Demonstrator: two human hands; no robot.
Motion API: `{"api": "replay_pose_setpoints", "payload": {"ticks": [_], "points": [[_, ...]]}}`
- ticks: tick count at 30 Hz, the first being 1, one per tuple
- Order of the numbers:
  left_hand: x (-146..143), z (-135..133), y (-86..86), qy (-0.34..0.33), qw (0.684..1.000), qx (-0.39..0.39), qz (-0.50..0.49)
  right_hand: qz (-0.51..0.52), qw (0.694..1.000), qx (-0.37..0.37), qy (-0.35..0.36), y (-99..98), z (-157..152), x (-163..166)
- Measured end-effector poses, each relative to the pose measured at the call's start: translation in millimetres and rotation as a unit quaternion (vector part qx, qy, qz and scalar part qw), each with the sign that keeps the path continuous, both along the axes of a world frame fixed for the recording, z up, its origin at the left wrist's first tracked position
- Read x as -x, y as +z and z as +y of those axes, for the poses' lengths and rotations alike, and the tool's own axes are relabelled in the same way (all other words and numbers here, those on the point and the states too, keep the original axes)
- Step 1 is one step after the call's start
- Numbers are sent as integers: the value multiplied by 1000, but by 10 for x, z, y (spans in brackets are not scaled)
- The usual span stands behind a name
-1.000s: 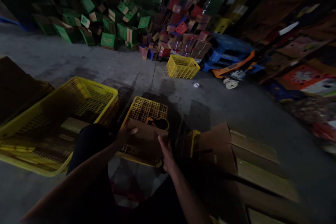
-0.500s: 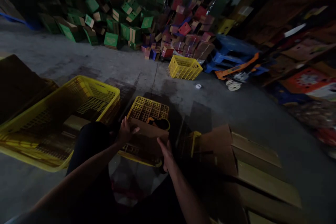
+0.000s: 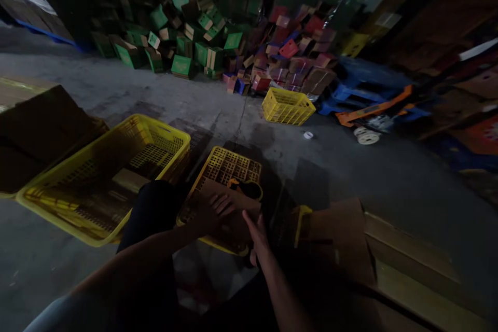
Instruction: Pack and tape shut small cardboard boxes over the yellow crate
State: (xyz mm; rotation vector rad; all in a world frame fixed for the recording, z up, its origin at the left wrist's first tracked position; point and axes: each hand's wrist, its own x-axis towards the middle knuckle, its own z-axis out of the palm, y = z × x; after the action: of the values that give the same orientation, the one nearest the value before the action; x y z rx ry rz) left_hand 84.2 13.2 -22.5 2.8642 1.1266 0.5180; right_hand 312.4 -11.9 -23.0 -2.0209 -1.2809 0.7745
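A brown cardboard box or folded carton (image 3: 240, 199) lies on an upturned yellow plastic crate (image 3: 229, 163) between my knees. My left hand (image 3: 215, 213) rests flat on top of the cardboard, fingers stretched out. At the cardboard's right edge is my right hand (image 3: 257, 237), its fingers extended and touching or close to the side. Just beyond the cardboard, on the crate, sits an orange and black item (image 3: 249, 189) that looks like a tape dispenser. Dim light hides the cardboard's lower part.
A large yellow basket (image 3: 97, 236) with a carton (image 3: 130, 180) inside stands left. Flattened cardboard (image 3: 338, 233) lies right. Ahead are another yellow crate (image 3: 288, 106), a white roll (image 3: 308, 135), an orange pallet jack (image 3: 375, 106), blue pallets (image 3: 350, 85) and piled green boxes (image 3: 182, 65).
My left hand has moved from the cardboard's left edge onto its top. My right hand stays by the right edge. The view has turned slightly left.
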Motion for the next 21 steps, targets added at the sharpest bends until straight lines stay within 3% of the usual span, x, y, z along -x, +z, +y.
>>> {"api": "replay_pose_setpoints", "payload": {"ticks": [3,5,8,10,16,21], "points": [[13,-12,61,3,1000,-7,4,-73,996,-16,41,91,142,-50],[24,-28,100,10,1000,-12,6,-129,982,-8,136,162,222,-83],[30,-32,120,22,1000,-11,7,-182,934,42,306,260,291,-108],[26,-24,113,23,1000,6,6,-213,906,71,358,321,308,-107],[1,-11,77,10,997,75,-12,-269,863,127,409,466,315,-28],[-12,-34,68,23,996,79,-39,-271,870,89,402,472,302,34]]}}
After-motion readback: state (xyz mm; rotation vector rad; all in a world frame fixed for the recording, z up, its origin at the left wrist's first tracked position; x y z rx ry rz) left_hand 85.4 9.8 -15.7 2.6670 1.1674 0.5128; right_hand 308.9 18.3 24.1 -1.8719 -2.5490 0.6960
